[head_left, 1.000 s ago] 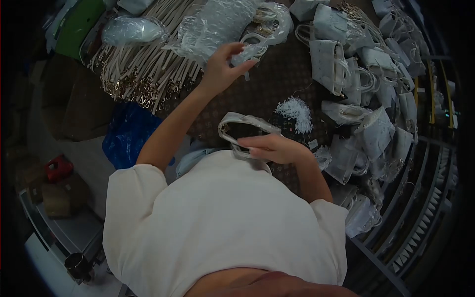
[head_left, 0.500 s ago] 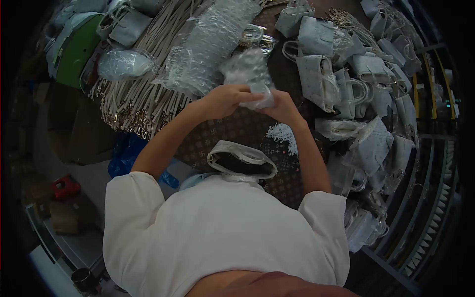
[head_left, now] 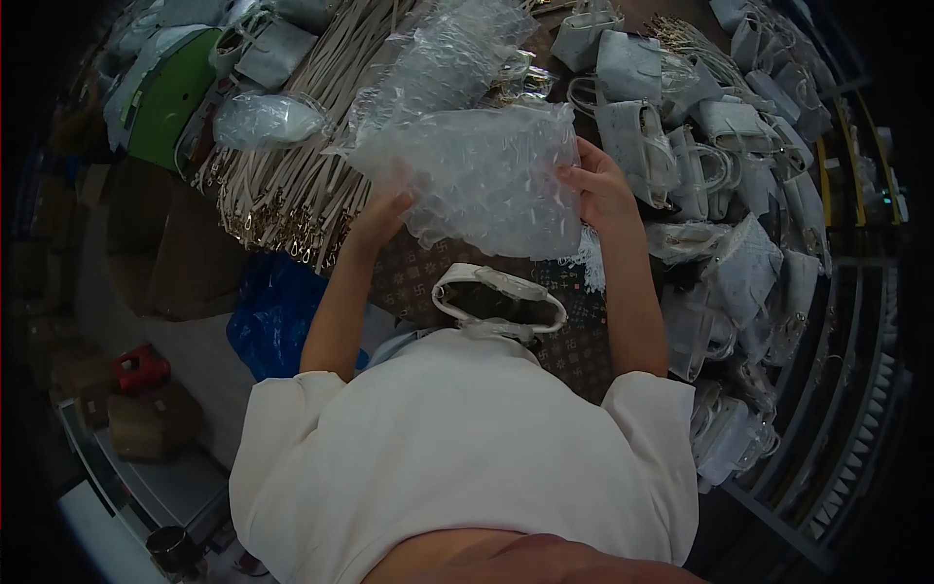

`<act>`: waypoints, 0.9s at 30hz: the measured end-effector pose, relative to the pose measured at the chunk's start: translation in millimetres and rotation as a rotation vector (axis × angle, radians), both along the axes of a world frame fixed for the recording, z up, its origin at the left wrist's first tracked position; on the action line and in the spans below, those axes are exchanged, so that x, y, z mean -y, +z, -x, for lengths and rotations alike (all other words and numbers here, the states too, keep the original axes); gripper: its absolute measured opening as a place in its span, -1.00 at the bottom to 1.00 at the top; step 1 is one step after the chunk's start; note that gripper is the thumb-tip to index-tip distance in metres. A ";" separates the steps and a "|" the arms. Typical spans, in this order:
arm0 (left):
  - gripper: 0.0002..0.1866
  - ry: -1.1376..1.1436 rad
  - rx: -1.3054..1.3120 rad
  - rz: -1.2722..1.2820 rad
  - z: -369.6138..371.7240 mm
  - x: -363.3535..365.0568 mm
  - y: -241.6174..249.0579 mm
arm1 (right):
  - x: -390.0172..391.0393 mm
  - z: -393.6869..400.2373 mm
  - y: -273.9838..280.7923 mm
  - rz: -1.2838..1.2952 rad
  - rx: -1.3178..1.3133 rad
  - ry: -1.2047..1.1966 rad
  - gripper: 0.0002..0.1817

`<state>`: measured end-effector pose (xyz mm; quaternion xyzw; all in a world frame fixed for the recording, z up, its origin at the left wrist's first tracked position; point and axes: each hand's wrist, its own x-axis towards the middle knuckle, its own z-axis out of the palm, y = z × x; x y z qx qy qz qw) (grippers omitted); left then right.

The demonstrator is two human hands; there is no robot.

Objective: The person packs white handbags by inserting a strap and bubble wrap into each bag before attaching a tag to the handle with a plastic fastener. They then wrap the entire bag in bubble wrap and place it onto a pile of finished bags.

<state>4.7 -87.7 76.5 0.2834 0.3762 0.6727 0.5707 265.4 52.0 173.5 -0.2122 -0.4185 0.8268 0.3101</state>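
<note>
A sheet of clear bubble wrap (head_left: 486, 175) is spread between my two hands above the table. My left hand (head_left: 386, 209) grips its left edge, with part of the fingers behind the film. At the right edge, my right hand (head_left: 598, 185) pinches the wrap between thumb and fingers. Below the sheet, close to my chest, a white handbag (head_left: 498, 300) stands with its mouth open and its dark inside showing. A small heap of white tags or strings (head_left: 588, 258) lies partly covered behind the wrap's lower right corner.
More bubble wrap (head_left: 457, 54) lies at the back. Pale straps with gold clasps (head_left: 282, 214) fill the left side of the table, near a wrapped bundle (head_left: 268, 121). Many white handbags (head_left: 744, 268) are piled at right. A blue plastic bag (head_left: 277, 316) hangs at lower left.
The bubble wrap was bunched up between my close-set hands. Now my hands are wide apart and the sheet is stretched out flat between them.
</note>
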 end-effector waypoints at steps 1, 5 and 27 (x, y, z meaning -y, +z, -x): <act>-0.17 0.004 -0.003 -0.004 -1.1 0.5 4.8 | -0.8 0.8 -0.6 -0.004 0.021 -0.007 -0.59; -0.43 -0.158 -0.142 0.203 -1.9 -4.6 31.2 | -4.8 -1.7 -7.6 -0.107 0.271 -0.142 -0.65; -0.49 -0.324 -0.327 -0.402 -73.2 31.3 125.8 | 95.8 33.7 35.7 -0.573 0.370 -0.615 -0.50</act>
